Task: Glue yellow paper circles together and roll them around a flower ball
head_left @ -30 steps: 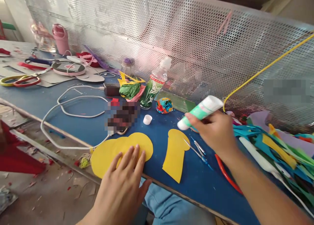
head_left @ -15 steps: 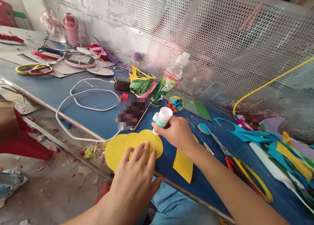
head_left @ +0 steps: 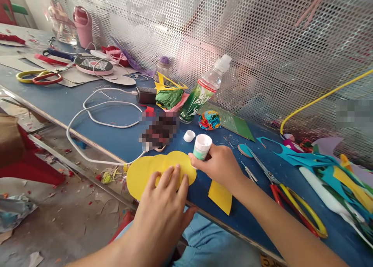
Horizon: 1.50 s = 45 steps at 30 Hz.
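Blue counter (head_left: 116,138) against a perforated metal screen (head_left: 262,45), littered with craft scraps. Left hand (head_left: 166,212) lies flat, fingers spread, pressing the near part of a yellow sheet (head_left: 142,173) at the counter's front edge. Right hand (head_left: 218,166) is clamped round a glue tube (head_left: 202,146), upended, base toward the camera, at the sheet's right edge; tip hidden, so contact cannot be told. Change: a second ago the tube was held slanted, off to the right, above the small yellow piece (head_left: 220,197); it has since crossed to the sheet and turned nozzle-down, so it now bears on the sheet, not the small piece. Left hand unmoved. White cap (head_left: 189,135) just behind the tube; scissors (head_left: 294,205) to the right; bottle (head_left: 204,92) and cable (head_left: 96,119) farther back.
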### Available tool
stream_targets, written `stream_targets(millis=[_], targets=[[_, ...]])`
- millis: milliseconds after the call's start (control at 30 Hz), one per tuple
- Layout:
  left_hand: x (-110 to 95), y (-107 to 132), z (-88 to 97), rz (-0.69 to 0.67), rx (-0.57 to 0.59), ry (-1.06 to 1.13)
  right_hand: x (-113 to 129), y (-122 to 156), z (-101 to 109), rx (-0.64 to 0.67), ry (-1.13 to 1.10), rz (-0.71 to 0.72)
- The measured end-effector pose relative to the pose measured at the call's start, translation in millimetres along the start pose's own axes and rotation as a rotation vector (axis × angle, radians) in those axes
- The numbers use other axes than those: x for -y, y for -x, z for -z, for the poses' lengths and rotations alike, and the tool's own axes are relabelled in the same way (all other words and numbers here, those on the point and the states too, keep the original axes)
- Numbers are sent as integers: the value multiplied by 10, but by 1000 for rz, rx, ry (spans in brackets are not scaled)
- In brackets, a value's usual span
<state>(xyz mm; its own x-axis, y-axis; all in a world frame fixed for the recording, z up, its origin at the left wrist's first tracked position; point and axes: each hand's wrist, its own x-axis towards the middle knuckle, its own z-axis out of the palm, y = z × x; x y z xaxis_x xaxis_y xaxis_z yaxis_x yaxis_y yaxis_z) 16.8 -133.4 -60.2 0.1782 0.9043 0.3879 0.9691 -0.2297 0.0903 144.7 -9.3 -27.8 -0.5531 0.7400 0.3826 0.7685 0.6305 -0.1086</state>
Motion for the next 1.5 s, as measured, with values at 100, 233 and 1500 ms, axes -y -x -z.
stream_targets(millis=[100, 233, 1500], targets=[[3, -1, 11, 11, 20, 15, -4, 124, 73, 62, -149, -37], [5, -20, 40, 38, 49, 38, -58, 113, 195, 75, -405, -116], [29, -35, 63, 35, 106, 84, 61, -213, -73, -9, -232, -38]])
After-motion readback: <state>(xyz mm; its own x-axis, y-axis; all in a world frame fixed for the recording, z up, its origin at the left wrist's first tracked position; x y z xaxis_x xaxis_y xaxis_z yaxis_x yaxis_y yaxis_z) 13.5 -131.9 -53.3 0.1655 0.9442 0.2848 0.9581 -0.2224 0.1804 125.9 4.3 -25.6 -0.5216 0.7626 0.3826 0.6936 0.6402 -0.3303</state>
